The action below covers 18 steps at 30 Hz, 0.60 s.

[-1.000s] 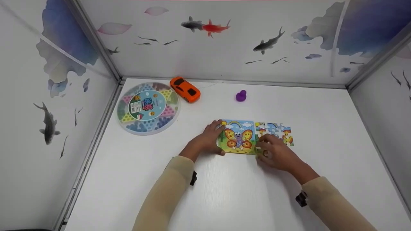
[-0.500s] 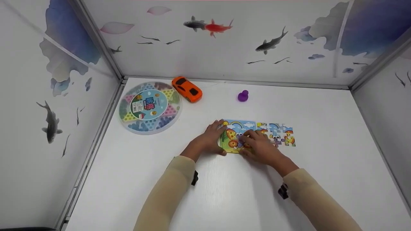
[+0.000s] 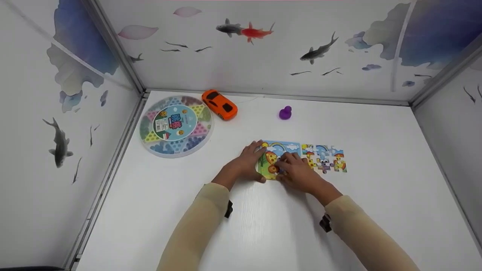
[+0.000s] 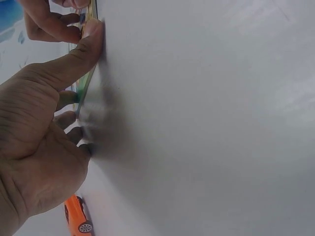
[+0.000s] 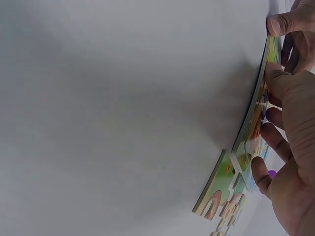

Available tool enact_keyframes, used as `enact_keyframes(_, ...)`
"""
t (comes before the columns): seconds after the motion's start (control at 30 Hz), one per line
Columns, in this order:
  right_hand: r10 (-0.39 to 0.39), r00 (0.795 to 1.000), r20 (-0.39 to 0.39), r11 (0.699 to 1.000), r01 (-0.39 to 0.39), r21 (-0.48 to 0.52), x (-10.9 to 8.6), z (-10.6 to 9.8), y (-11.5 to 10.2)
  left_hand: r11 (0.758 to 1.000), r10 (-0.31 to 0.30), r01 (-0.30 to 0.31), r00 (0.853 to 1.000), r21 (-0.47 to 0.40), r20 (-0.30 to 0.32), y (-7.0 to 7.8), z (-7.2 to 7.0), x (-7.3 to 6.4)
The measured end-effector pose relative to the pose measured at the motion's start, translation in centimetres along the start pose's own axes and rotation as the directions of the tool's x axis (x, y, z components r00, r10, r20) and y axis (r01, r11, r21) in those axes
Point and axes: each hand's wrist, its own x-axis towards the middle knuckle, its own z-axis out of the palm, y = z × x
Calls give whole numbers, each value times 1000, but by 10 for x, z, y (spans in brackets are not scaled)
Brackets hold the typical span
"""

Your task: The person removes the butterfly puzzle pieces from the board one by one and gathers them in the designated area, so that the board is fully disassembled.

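A butterfly puzzle board (image 3: 266,170) lies flat, with my left hand (image 3: 246,162) holding its left side. The left thumb (image 4: 93,29) sits at the near edge and the other fingers reach toward the far left corner. My right hand (image 3: 297,171) is over the board's lower middle with bent fingers, the fingertips right at the picture. I cannot tell whether the right hand pinches a piece. To the right, loose jigsaw pieces (image 3: 339,164) lie in rows close to the board. A green piece with a brown arc (image 5: 211,201) lies next to the board's near right corner.
A round Chinese checkers set (image 3: 175,126) is at the back left, with an orange toy car (image 3: 219,105) beside it. A small purple toy (image 3: 285,113) stands behind the puzzle. Printed panels (image 3: 263,67) enclose the white table (image 3: 252,226) at the back and sides.
My right hand has moved left from the loose pieces onto the board's picture, uncovering more of the pieces' middle row. The left hand has kept its place on the board.
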Motion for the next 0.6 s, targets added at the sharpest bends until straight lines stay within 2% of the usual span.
enact_keyframes(0.17,52,998,38,998,-52,18,4,-3,-6,1000,-3,3,1000,-2,-3,0,0,0)
enact_keyframes(0.3,82,995,51,997,-82,-6,8,-3,-10,1000,-3,3,1000,3,-3,1,-1,0)
enact_keyframes(0.6,54,998,-17,998,-54,-41,10,0,-11,1000,-9,9,1000,-22,1,1,-1,-1)
